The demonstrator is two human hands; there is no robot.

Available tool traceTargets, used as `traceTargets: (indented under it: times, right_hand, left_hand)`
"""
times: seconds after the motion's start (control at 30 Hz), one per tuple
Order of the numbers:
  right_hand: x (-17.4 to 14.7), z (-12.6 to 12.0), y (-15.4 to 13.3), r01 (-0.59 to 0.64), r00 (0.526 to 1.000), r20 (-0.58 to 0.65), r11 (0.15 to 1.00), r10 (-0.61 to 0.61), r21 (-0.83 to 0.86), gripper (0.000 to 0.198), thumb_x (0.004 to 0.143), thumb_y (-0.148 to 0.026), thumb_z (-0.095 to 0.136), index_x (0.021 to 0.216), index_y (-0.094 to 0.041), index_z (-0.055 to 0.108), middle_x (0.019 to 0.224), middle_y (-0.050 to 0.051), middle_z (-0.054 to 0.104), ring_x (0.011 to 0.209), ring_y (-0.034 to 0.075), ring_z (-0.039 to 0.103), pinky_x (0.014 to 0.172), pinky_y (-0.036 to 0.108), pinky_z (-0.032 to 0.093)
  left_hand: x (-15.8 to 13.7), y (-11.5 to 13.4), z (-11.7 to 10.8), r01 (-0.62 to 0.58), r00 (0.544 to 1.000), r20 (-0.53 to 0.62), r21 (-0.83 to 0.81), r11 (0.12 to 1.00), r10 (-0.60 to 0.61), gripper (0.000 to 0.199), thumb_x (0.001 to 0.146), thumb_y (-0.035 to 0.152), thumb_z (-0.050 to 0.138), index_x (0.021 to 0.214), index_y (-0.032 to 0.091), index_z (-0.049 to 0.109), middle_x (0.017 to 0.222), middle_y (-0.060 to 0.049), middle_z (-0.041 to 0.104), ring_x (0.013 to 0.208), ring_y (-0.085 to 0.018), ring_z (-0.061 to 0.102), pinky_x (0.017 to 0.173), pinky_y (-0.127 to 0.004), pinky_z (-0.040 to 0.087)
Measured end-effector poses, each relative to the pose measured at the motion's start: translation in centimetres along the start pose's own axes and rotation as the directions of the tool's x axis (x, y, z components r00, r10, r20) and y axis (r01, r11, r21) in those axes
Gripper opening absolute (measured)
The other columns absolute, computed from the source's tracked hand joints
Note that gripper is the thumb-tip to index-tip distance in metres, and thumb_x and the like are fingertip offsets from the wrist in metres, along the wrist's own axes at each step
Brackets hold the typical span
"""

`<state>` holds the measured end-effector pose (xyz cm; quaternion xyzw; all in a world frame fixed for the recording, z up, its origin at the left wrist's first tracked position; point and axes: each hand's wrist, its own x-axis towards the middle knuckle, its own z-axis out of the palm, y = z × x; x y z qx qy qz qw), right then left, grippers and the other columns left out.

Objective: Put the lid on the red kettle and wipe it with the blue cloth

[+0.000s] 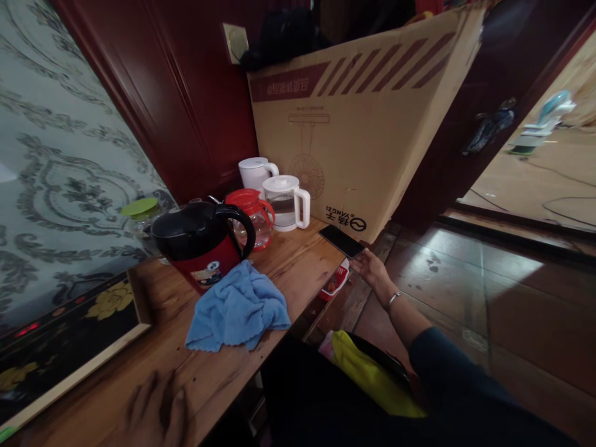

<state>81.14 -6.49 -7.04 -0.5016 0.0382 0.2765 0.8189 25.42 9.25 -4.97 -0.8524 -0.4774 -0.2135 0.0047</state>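
My right hand (371, 271) grips the near end of a black smartphone (342, 241) at the table's right corner, in front of the cardboard box. The phone's dark screen faces up. I cannot tell whether its far end touches the tabletop. Low in the view, my left hand (156, 413) lies on the wooden table (205, 379) with fingers stretched out, holding nothing. A crumpled blue cloth (239, 307) rests between my hands, close to the table's front edge. Behind it stands a red and black kettle (200, 242).
Glass jugs with red (254, 217) and white (282, 202) lids and a white kettle (254, 172) crowd the back. A large cardboard box (354, 136) rises behind them. A framed black panel (69, 335) lies left. A yellow cloth (367, 372) hangs below the table edge.
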Motion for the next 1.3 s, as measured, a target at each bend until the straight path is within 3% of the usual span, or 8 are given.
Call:
traceTargets:
  times: [0.47,0.6,0.73,0.87,1.0,1.1,1.2,1.3]
  right_hand:
    - [-0.7,0.7,-0.6,0.069,0.997,-0.033,0.998,-0.069,-0.009,0.006,0.081,-0.019,0.067,0.081,-0.019,0.061,0.066,0.001,0.067,0.056,0.015,0.063,0.054,0.026,0.059]
    - [-2.3,-0.2,0.5,0.073,0.997,0.008,0.997,-0.073,-0.017,0.01,0.076,-0.022,0.071,0.077,-0.019,0.061,0.063,0.0,0.066,0.055,0.015,0.062,0.057,0.028,0.06]
    - [-5.8,-1.2,1.8,0.058,0.984,0.174,0.997,-0.049,-0.047,0.017,0.073,-0.028,0.077,0.079,-0.019,0.065,0.071,0.002,0.07,0.06,0.017,0.065,0.058,0.029,0.059]
    - [-11.5,0.0,3.1,0.021,0.915,0.403,0.994,0.024,-0.107,0.031,0.073,-0.04,0.081,0.094,-0.019,0.071,0.088,0.007,0.076,0.077,0.023,0.072,0.068,0.036,0.062]
    - [-17.7,3.6,5.2,-0.053,0.792,0.582,0.97,0.186,-0.238,0.032,0.075,-0.047,0.079,0.094,-0.022,0.072,0.092,0.007,0.077,0.088,0.028,0.074,0.076,0.042,0.063]
    - [-21.9,6.8,7.6,-0.189,0.649,0.673,0.932,0.355,-0.309,0.032,0.078,-0.049,0.077,0.093,-0.022,0.071,0.096,0.008,0.077,0.091,0.029,0.074,0.076,0.042,0.063]
    - [-25.4,9.6,10.1,-0.26,0.529,0.735,0.905,0.425,-0.337,0.03,0.08,-0.048,0.077,0.093,-0.022,0.07,0.099,0.006,0.077,0.09,0.027,0.073,0.076,0.041,0.062]
    - [-28.2,11.7,12.4,-0.294,0.404,0.791,0.884,0.46,-0.364,0.032,0.082,-0.05,0.075,0.1,-0.024,0.071,0.104,0.006,0.076,0.089,0.025,0.073,0.074,0.041,0.062]
  left_hand:
    - [-0.1,0.0,0.3,-0.017,1.0,-0.019,0.037,0.999,0.018,0.063,0.091,0.051,0.032,0.119,0.008,0.069,0.131,-0.022,0.064,0.124,-0.039,0.056,0.108,-0.056,0.044]
    - [0.1,0.4,-0.3,0.047,0.998,-0.029,-0.042,0.998,-0.049,0.07,0.09,0.056,0.03,0.116,0.007,0.071,0.13,-0.023,0.065,0.126,-0.041,0.055,0.107,-0.058,0.045]
    - [-0.3,2.6,-1.4,0.182,0.98,-0.02,-0.287,0.94,-0.196,0.056,0.086,0.057,0.043,0.104,0.014,0.074,0.119,-0.018,0.072,0.119,-0.036,0.062,0.107,-0.051,0.047]
    - [-1.4,8.3,-2.5,0.332,0.933,0.132,-0.67,0.664,-0.333,0.043,0.085,0.056,0.059,0.099,0.019,0.075,0.105,-0.011,0.076,0.105,-0.031,0.069,0.096,-0.044,0.054]
    - [-2.1,14.5,-2.2,0.417,0.903,0.396,-0.902,0.114,-0.165,0.047,0.086,0.049,0.068,0.121,0.018,0.071,0.117,-0.013,0.074,0.104,-0.029,0.07,0.089,-0.039,0.057]
    - [-2.4,17.2,-1.7,0.35,0.911,0.394,-0.895,-0.278,-0.124,0.061,0.09,0.055,0.061,0.142,0.023,0.057,0.144,-0.014,0.059,0.126,-0.028,0.062,0.103,-0.04,0.051]
    - [-2.5,17.6,-2.1,0.195,0.896,0.351,-0.861,-0.47,-0.273,0.061,0.093,0.058,0.056,0.142,0.023,0.056,0.149,-0.01,0.056,0.14,-0.024,0.05,0.117,-0.037,0.04]
    - [-2.5,15.9,-3.0,0.109,0.863,0.355,-0.825,-0.555,-0.358,0.066,0.093,0.064,0.049,0.141,0.018,0.057,0.143,-0.013,0.061,0.139,-0.027,0.051,0.119,-0.042,0.038]
